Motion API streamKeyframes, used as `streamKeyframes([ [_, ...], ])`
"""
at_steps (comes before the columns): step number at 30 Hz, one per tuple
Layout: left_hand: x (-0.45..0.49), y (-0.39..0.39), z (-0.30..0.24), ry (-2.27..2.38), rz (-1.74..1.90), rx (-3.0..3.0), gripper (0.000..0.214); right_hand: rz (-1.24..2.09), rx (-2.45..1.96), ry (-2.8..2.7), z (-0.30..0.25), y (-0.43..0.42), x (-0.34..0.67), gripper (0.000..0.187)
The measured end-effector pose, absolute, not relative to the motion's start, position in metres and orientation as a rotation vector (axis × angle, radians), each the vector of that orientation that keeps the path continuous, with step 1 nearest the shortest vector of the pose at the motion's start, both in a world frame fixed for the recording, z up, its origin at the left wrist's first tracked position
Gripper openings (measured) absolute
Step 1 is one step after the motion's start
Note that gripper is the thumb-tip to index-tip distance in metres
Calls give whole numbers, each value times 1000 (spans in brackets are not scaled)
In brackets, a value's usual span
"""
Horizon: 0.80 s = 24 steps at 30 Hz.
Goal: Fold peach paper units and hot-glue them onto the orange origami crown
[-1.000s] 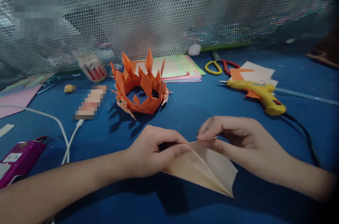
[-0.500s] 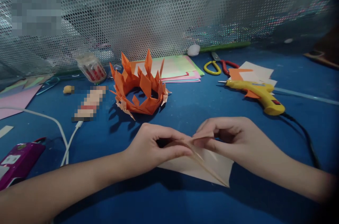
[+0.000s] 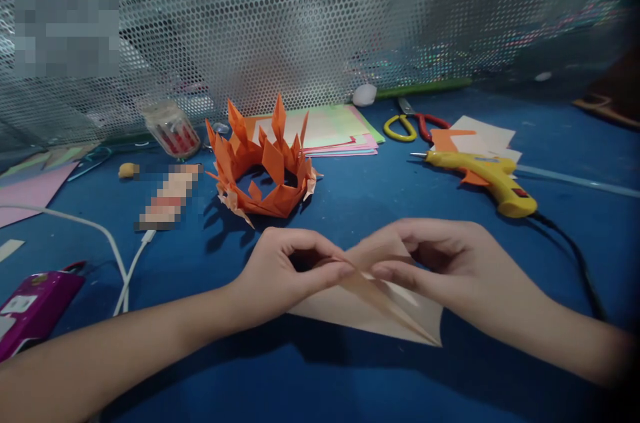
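Note:
A cream sheet of paper [image 3: 345,306] with folds in it is held between both hands, just above the blue table. My left hand [image 3: 287,270] pinches its upper middle between thumb and forefinger. On the other side my right hand [image 3: 437,263] grips a raised flap, thumb in front and fingers partly hidden behind. A ridge runs from the pinch down to the lower right corner of the sheet. Beyond the hands stands an orange folded-paper crown [image 3: 275,200] with pointed tips and a few pale small pieces on its sides.
A yellow glue gun [image 3: 480,173] lies at the right, its cord running toward me. Behind it are scissors [image 3: 400,130] and paper pieces [image 3: 493,136]. A paper stack [image 3: 335,126], a jar [image 3: 173,133], white cables [image 3: 117,256] and a purple device [image 3: 40,306] lie around. Perforated metal [image 3: 300,23] stands behind.
My right hand has opened the flap a little, so more of the paper shows between the hands. My left fingertips have shifted slightly left along the fold.

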<state>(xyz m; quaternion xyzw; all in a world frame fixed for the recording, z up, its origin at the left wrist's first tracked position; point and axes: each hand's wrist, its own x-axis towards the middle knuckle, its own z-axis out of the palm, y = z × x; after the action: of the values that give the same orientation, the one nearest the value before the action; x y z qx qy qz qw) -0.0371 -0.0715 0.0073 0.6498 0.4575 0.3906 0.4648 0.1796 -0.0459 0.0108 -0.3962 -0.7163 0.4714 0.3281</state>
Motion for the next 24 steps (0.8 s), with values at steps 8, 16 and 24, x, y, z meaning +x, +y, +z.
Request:
streamKeyframes([
  [8,-44,-68,5,914,883,1271,83,1127,-1219,-1829,6,-39,183,50],
  [16,-36,-71,8,1202,824,1494,46,871,-1248,-1855,6,-43,183,61],
  [24,-36,-70,8,1202,883,1554,51,727,-1170,-1815,11,-52,182,56],
])
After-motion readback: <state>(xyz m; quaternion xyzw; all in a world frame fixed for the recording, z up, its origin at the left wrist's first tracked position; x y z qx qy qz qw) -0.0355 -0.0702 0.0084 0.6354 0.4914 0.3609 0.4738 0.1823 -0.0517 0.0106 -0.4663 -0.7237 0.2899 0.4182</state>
